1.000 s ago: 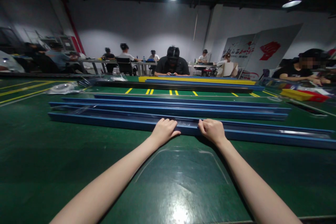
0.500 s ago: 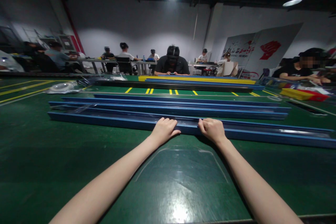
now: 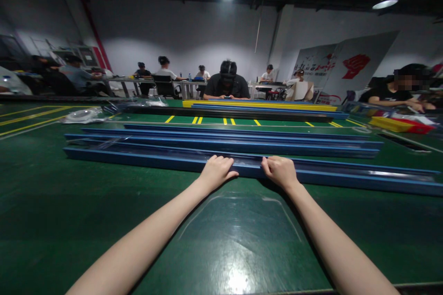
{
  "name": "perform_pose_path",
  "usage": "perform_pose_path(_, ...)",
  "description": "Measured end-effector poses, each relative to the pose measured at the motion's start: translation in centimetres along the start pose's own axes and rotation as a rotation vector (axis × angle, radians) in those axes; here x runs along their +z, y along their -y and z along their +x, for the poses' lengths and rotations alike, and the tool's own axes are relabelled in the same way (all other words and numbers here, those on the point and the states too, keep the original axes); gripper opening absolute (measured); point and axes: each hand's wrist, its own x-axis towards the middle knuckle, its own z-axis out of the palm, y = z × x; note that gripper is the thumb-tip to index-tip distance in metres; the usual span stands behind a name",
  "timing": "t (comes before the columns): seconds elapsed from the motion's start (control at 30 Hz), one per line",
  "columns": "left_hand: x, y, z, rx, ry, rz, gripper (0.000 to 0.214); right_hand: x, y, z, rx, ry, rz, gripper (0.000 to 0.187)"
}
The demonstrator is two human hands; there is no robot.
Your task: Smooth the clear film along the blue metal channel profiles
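A long blue U-shaped channel (image 3: 180,162) lies across the green table in front of me, its open side up. My left hand (image 3: 217,168) is closed over its near wall, fingers curled to the inside and thumb along the outer face. A short way to the right, my right hand (image 3: 279,170) grips the same wall, its fingers folded; the fingertips are partly hidden. Clear film or a shiny strip (image 3: 391,174) shows inside the channel toward its right end. Just behind lie more blue channels (image 3: 259,144), close together and roughly parallel.
Farther back are a black bar (image 3: 228,113) and a yellow bar (image 3: 294,106). A bagged coil (image 3: 81,115) lies at the left. A phone-like dark slab (image 3: 404,142) and a yellow tray (image 3: 391,124) are at the right. A person (image 3: 227,80) sits across the table.
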Motion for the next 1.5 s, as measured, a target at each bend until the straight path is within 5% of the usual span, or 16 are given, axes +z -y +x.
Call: perform_pose_path(1.5,0.17,-0.13,-0.2,-0.02,-0.023,0.033,0.037,-0.32,0.22,0.19,0.067,0.167,-0.025,0.05)
